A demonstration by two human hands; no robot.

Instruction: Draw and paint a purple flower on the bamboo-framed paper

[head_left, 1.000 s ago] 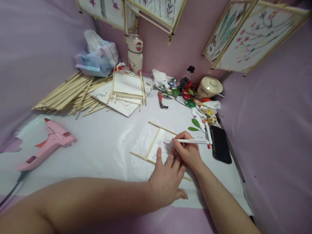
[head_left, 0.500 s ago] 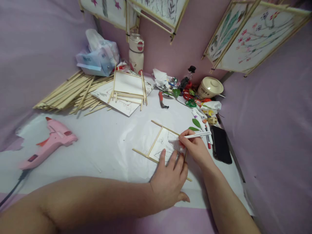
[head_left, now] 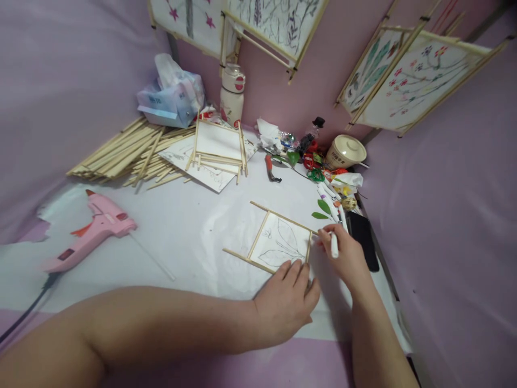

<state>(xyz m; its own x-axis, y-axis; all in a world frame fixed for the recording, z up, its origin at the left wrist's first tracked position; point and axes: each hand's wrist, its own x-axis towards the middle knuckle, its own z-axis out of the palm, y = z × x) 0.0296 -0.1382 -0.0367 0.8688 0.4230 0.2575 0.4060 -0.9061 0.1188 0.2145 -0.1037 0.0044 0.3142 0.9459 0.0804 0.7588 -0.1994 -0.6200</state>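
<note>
A white pen [head_left: 334, 245] is held in the right hand [head_left: 347, 258]'s closed grip beside the stick-framed drawing [head_left: 283, 242], pressed to the counter [head_left: 181, 231] by the flat, open-gripped left hand [head_left: 285, 304]; ink could be smeared should that palm slide.

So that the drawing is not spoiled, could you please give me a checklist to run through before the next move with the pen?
1. Left hand steadies the framed panel, fingertips at its near edge: ok.
2. Right hand grips the white pen: ok.
3. Pen tip over the paper: not ok, the pen is beside the panel's right edge.
4. Pen uncapped: cannot tell.
5. Leaf drawing uncovered by the hands: ok.
6. Pink glue gun lies apart from both hands: ok.
</note>
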